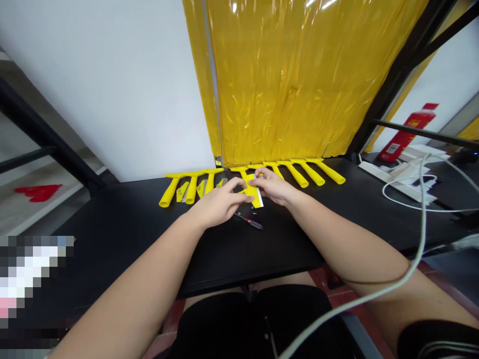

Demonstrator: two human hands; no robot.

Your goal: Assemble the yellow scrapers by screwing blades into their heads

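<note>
Between my two hands, just above the black table, is a yellow scraper piece (255,198) with a pale straight strip along its right edge. My left hand (223,202) pinches it from the left, thumb and forefinger closed on it. My right hand (272,185) grips its upper right side with bent fingers. A screwdriver (254,224) with a dark handle lies just below my hands. Beside it are a few tiny screws (255,213). Behind my hands, yellow T-shaped scraper handles (295,175) stand in a row, and small yellow plates with metal blades (182,191) lie among those at left.
The black table (299,239) meets a white panel (149,89) and a yellow plastic curtain (292,85) at its back. A red bottle (407,133) and white power strips (400,182) sit at right. A pale cable (422,234) hangs across my right forearm.
</note>
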